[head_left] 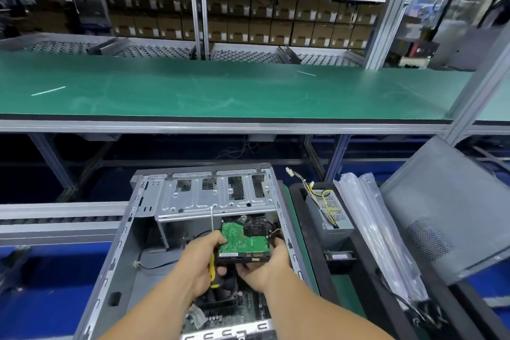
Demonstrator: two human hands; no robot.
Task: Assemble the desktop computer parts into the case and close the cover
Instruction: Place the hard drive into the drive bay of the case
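Both hands grip the hard drive (244,243) over the open computer case (121,262), below its drive cage (215,196); left hand (202,265) also clasps a screwdriver (212,270), right hand (265,265) fingers curl beneath. Likely dense, rigid, shock-sensitive: hold by side edges, off the exposed green circuit board.

Both forearms reach forward; left hand (202,265) curled in a grip; right hand (265,265) likewise.

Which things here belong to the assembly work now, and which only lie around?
Job: hard drive, screwdriver, both in left hand; right hand; computer case; power supply; side cover.
Around: cardboard boxes, plastic bags.
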